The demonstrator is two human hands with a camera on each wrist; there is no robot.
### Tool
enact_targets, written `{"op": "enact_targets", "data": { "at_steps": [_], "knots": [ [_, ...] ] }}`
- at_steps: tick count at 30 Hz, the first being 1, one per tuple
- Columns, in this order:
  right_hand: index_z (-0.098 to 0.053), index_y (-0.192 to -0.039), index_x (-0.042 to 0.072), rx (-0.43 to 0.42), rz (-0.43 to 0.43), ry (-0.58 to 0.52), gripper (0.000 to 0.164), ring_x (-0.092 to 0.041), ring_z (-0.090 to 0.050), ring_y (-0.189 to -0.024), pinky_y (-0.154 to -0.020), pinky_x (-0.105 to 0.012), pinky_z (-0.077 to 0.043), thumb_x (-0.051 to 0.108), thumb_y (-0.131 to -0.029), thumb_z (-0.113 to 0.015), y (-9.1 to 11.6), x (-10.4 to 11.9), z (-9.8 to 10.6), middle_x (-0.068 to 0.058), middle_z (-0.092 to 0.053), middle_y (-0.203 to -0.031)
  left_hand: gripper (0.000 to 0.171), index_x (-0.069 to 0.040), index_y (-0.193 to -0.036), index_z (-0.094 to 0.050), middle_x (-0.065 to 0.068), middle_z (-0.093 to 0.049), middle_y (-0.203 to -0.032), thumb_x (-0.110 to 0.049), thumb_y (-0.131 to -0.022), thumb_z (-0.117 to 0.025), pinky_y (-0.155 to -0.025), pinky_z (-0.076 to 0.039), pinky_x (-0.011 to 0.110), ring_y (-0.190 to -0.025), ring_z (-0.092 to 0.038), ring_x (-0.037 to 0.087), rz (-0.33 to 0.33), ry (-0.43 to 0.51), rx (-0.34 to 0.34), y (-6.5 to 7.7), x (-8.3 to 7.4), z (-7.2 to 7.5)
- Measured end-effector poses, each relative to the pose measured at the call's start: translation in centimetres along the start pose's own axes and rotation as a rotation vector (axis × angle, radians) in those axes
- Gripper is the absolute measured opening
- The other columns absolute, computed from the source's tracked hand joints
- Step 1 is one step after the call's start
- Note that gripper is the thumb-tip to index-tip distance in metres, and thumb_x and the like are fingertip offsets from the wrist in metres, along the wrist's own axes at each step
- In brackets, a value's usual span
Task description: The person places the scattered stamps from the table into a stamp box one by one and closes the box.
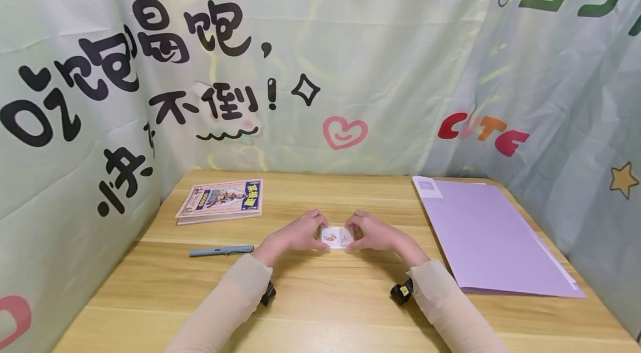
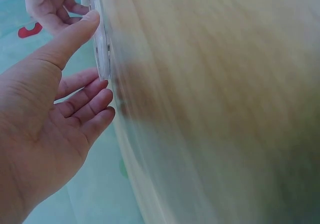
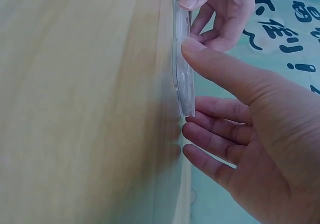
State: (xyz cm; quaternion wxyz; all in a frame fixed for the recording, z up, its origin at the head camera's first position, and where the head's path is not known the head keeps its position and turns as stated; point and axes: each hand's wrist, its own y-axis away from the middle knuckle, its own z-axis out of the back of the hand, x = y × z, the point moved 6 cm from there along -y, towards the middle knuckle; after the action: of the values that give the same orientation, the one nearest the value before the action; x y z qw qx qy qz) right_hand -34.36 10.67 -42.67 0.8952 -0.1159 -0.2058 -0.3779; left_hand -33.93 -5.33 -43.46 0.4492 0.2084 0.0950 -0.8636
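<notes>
A small flat clear plastic case (image 1: 331, 238) with little coloured pictures inside lies at the middle of the wooden table. My left hand (image 1: 300, 232) grips its left end, thumb on the near side and fingers on the far side. The right hand (image 1: 374, 231) holds the opposite end in the same manner. In the left wrist view, the left thumb (image 2: 82, 31) presses the edge of the case (image 2: 102, 48). From the right wrist, the case (image 3: 184, 73) appears edge-on, low against the tabletop, with the right thumb (image 3: 210, 58) on it.
A blue pen (image 1: 220, 251) lies left of the left hand, with a colourful book (image 1: 222, 201) behind it. On the right is a large purple folder (image 1: 501, 236). Printed cloth curtains (image 1: 380, 63) close off the table's back and sides.
</notes>
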Motion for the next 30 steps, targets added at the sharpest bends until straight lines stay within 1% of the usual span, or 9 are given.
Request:
{"op": "enact_targets", "data": {
  "at_steps": [15,24,30],
  "knots": [
    [-0.062,-0.111,-0.001,0.004,0.007,0.013,0.048,-0.016,-0.055,-0.091,-0.078,-0.023,-0.05,0.028,-0.078,-0.083,-0.31,0.3,0.03,-0.009,-0.061,-0.103,0.057,-0.004,-0.123,-0.058,0.006,-0.054,-0.12,-0.036,-0.081,-0.079,-0.099,-0.049,0.035,-0.108,-0.051,0.017,0.009,-0.019,0.008,-0.25,0.14,0.05],
    [-0.064,-0.106,-0.001,0.003,-0.004,-0.024,0.044,-0.014,-0.053,-0.085,-0.072,-0.018,-0.047,0.024,-0.076,-0.084,-0.35,0.41,-0.07,-0.008,-0.058,-0.097,0.056,-0.003,-0.122,-0.058,0.007,-0.055,-0.119,-0.034,-0.081,-0.079,-0.096,-0.049,0.033,-0.104,-0.05,0.016,-0.004,-0.037,0.013,-0.23,-0.17,-0.01],
    [-0.067,-0.105,-0.003,-0.013,0.001,-0.015,0.045,-0.013,-0.053,-0.08,-0.069,-0.017,-0.046,0.024,-0.074,-0.085,-0.46,0.27,0.06,-0.007,-0.059,-0.092,0.055,-0.003,-0.12,-0.06,0.005,-0.056,-0.115,-0.034,-0.08,-0.08,-0.095,-0.05,0.032,-0.103,-0.051,0.015,-0.017,-0.048,0.0,-0.47,-0.11,-0.06]
  ]
}}
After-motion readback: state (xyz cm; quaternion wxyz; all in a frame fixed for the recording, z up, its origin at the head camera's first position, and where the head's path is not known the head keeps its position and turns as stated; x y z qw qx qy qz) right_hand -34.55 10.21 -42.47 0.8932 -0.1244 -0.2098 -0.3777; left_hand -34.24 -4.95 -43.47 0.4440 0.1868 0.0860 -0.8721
